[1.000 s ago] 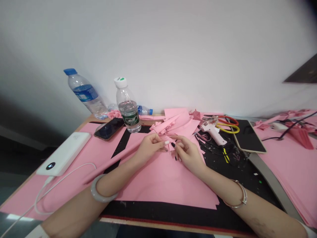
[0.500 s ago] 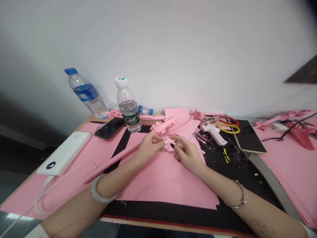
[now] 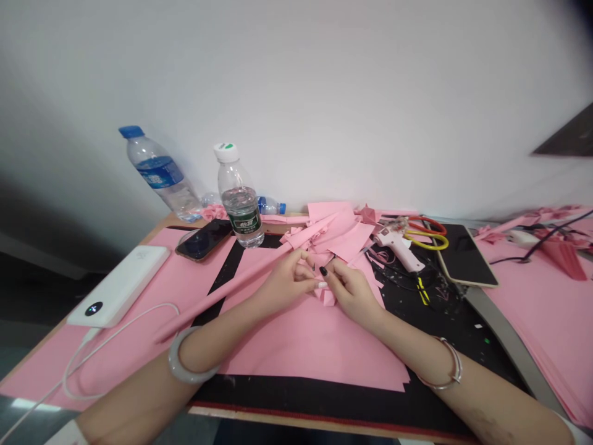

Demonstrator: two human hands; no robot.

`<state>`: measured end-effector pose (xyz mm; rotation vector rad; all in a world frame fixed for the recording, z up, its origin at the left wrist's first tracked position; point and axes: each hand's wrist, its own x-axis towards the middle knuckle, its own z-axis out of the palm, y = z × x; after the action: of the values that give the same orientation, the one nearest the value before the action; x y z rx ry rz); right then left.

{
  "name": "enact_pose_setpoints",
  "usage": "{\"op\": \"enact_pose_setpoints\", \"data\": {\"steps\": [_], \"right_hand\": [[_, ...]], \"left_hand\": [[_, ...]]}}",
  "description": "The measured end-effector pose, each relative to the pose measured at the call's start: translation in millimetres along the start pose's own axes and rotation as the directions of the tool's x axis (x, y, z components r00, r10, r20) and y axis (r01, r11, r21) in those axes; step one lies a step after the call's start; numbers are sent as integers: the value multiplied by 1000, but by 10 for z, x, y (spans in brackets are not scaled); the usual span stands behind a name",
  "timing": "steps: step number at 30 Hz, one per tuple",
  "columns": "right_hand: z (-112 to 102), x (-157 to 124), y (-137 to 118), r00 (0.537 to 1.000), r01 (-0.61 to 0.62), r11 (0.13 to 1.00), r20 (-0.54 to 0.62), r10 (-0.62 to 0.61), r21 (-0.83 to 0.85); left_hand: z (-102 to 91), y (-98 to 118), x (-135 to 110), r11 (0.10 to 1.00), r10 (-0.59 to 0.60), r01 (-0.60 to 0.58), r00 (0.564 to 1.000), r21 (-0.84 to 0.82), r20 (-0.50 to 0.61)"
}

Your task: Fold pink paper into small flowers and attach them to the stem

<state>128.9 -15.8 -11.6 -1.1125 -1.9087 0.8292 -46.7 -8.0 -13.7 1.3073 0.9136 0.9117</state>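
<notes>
Left hand: the left hand is closed, its fingertips pinching the near-left side of the folded pink paper. A thick pale bangle sits on the wrist.

Right hand: the right hand is closed too, pinching the same paper from the other side. A thin metal bangle circles the wrist.

Paper in hand: the folded pink paper is held between both hands, above the middle of a large pink sheet, with a long pink strip running off to the left.

Under the hands: the pink sheet lies on a black cutting mat.

Ahead: a loose pile of pink paper sits just beyond the hands, beside an upright water bottle.

Right side: a pink glue gun, red-and-yellow-handled scissors and a tablet.

Left side: a phone, a white power bank and a bottle lying tilted against the wall.
</notes>
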Motion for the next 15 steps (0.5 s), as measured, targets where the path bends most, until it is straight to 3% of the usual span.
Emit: {"op": "enact_pose_setpoints", "data": {"steps": [4, 8, 15], "right_hand": [[-10, -13, 2, 996, -40, 999, -76, 41, 5], [-10, -28, 39, 990, -58, 998, -125, 60, 23], [-1, -18, 38, 993, -79, 996, -87, 82, 31]], "left_hand": [[-5, 26, 16, 984, -105, 112, 993, -136, 54], [-1, 49, 0, 959, -232, 256, 956, -124, 178], [18, 28, -19, 959, -254, 273, 947, -79, 194]]}}
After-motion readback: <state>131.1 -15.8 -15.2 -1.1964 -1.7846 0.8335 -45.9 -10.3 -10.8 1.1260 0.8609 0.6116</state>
